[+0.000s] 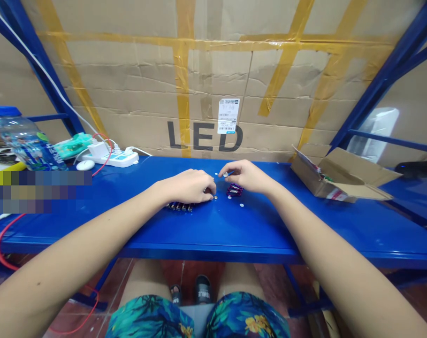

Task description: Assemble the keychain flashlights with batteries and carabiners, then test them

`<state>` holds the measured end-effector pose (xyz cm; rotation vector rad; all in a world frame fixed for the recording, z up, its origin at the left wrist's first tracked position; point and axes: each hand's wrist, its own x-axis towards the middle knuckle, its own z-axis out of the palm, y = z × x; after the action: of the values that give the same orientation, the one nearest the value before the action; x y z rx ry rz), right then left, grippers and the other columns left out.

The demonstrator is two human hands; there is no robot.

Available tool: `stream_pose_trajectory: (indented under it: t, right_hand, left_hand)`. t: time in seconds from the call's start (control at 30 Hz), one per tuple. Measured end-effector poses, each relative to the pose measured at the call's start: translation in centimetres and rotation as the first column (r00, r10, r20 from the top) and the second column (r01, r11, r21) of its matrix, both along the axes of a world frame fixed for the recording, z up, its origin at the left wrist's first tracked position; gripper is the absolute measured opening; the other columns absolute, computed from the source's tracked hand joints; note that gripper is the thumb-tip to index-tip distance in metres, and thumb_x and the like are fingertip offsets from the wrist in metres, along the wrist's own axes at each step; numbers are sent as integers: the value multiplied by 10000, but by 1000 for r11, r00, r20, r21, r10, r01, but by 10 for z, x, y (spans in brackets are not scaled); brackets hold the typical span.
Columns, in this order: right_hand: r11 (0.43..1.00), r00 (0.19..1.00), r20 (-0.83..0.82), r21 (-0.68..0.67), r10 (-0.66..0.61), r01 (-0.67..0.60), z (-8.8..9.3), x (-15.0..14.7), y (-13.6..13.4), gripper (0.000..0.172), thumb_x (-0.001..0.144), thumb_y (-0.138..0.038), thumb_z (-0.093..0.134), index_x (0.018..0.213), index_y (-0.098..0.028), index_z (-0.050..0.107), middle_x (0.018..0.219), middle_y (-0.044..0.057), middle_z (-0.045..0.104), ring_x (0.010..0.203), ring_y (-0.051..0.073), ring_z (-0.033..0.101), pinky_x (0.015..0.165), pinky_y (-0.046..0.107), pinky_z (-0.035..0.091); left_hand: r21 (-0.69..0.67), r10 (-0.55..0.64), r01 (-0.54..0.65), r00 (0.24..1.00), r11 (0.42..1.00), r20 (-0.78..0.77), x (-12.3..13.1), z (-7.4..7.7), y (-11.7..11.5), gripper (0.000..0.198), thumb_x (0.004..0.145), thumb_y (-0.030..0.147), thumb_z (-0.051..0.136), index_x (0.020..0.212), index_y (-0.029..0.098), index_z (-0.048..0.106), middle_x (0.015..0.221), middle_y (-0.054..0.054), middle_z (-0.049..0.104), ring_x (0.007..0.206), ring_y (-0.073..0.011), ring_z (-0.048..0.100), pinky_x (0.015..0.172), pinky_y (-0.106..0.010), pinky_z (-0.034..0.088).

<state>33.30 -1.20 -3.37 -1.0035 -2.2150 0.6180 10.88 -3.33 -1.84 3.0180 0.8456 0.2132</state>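
Note:
My left hand [188, 185] is closed, its thumb and fingertips curled together low over the table. A tiny shiny piece [215, 197] sits right at those fingertips; whether they grip anything is unclear. Under and beside this hand lies a row of several small dark cylinders with metallic ends [180, 207]. My right hand [248, 174] pinches a small blue cylinder with a pale round end [226, 174]. Just below it is a small cluster of dark purple-pink pieces [234, 189]. Small white discs [241, 205] lie scattered on the blue table around it.
An opened cardboard box [333, 180] stands on the right. To the left are a drink bottle [26, 141], a white power strip [111, 157], a round white case [85, 165] and red cables [4, 249]. A large taped carton [146, 94] forms the back wall between blue posts.

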Motion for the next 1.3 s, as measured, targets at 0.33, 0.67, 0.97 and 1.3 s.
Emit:
stream_pose_trajectory:
  t: [0.33,0.67,0.97,1.3]
  right_hand:
    - [1000,1000,19,-19,0,1,-1,-3,-1,185,748,-146,592,868,-188,726,896,31,733,833,178,649,773,300,494]
    - [999,1000,9,-52,0,0,-1,-4,-3,142,722,-177,597,825,-185,695,787,6,685,713,146,584,690,272,447]
    - [997,999,24,-72,32,-30,-3,-7,-4,130,735,-235,595,808,-152,663,760,14,638,718,155,538,643,275,408]
    - [996,1000,-8,-88,9,-10,0,-2,-2,139,708,-210,600,818,-163,672,774,17,668,718,152,577,686,284,450]
  left_hand:
    - [-156,63,-64,998,986,-5,4,-5,3,138,853,189,580,864,191,718,838,-28,740,742,-161,654,676,-268,437]
    - [-50,95,-81,917,995,386,4,-1,8,68,811,180,614,840,152,669,727,-10,678,632,-109,582,607,-232,430]
    - [230,-111,14,902,973,417,10,-9,12,117,889,148,565,920,146,678,858,-50,702,776,-143,637,724,-262,481]
    - [190,-11,-60,936,980,351,7,-4,5,140,858,166,566,883,154,703,842,-49,708,751,-160,632,708,-283,463]
